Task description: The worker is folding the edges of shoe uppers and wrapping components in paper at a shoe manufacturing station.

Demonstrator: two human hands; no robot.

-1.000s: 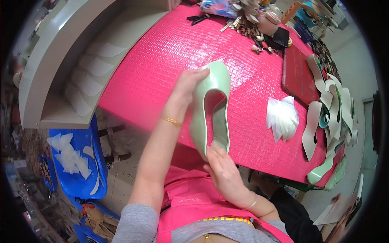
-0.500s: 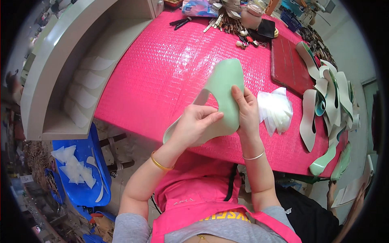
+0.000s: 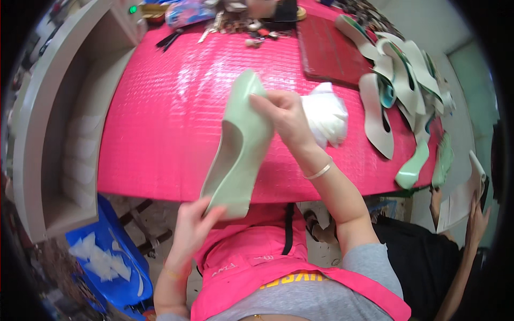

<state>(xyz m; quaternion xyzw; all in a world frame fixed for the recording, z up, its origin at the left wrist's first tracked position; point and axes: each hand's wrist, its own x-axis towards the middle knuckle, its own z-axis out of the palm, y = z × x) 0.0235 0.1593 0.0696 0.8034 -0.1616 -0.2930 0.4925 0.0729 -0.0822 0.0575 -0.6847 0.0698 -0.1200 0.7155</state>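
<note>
A pale green shoe upper (image 3: 252, 131) with a pointed toe is held between my two hands over the near part of the pink-covered table. My right hand (image 3: 284, 115) grips it near the toe, thumb on its outer face. Down at the heel end, my left hand (image 3: 197, 222) pinches the upper; those fingers are a little blurred. The toe points away from me and the foot opening faces left. Just right of my right hand lies a stack of thin white pieces (image 3: 327, 116).
Several white and green shoe uppers (image 3: 377, 120) lie at the right, beside a dark red board (image 3: 332, 51). A grey box-like machine (image 3: 51, 91) with white pieces on its shelf stands left. Below it is a blue tray (image 3: 118, 291). Another person's hand (image 3: 478, 216) is far right.
My left hand has moved from the upper's opening to its heel end. The upper is turned lengthwise, and my right hand has shifted toward its toe. The view has swung right.
</note>
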